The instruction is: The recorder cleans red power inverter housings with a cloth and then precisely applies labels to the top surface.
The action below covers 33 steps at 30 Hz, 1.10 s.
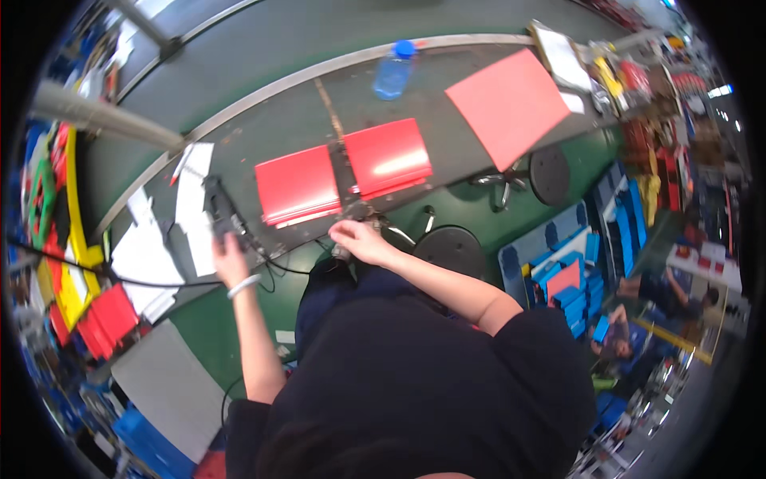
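Two hands up at the bench edge in the head view. The left hand (227, 257) is wrapped around a dark tool (221, 211) — its long axis runs away from the person, up across the bench, with a cable trailing back off the edge. A pale band sits on that wrist. The right hand (359, 239) is curled, knuckles up, on a small metal part (357, 211) at the bench lip; whether the fingers pinch it or just press on it, I cannot tell. Just beyond the hands lie two red stacks (297, 185) side by side, the gap between them straight ahead of the right hand. White sheets (194, 203) lie beside the left hand, on its outer side. Farther off — a blue bottle (394, 70) and a pink sheet (507, 104). The right hand is nearer the part; the tool lies well to its left.
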Motion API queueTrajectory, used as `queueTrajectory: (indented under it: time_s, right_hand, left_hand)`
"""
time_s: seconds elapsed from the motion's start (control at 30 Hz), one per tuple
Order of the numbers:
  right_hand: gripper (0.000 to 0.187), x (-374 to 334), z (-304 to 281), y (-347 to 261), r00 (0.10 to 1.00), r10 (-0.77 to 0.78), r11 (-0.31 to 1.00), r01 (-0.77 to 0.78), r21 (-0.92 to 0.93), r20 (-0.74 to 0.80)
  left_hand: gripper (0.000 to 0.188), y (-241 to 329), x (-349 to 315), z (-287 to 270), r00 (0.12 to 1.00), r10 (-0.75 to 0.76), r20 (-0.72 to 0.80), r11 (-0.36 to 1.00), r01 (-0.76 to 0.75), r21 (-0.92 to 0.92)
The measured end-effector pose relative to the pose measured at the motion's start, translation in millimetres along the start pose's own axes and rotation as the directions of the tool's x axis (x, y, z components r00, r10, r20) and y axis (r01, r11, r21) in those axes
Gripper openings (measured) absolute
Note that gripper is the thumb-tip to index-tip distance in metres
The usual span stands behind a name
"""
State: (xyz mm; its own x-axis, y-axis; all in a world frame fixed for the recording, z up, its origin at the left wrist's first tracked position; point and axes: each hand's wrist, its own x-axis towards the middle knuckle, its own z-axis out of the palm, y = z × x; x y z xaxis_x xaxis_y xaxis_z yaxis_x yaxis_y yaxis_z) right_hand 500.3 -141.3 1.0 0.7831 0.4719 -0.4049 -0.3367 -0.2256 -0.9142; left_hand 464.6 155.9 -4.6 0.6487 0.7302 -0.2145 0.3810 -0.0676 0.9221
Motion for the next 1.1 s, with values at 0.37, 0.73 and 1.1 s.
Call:
queueTrajectory:
  time_s: [0.37, 0.73, 1.1]
  right_hand:
    - [0.042, -89, -61, 89, 0.948, 0.243, 0.645, -0.001, -0.764, 0.203]
    - [0.027, -153, -30, 89, 0.975, 0.126, 0.721, -0.215, -0.659, -0.18]
    - [0.025, -168, -84, 46, 0.943, 0.059, 0.814, -0.235, -0.531, -0.327]
  left_hand:
    - [0.021, -1, -52, 17, 0.779, 0.016, 0.626, 0.932, -0.238, 0.272]
    - [0.045, -107, -55, 58, 0.413, -0.105, 0.904, 0.666, -0.646, 0.373]
    - [0.03, -107, -58, 68, 0.642, 0.046, 0.765, 0.671, -0.588, 0.452]
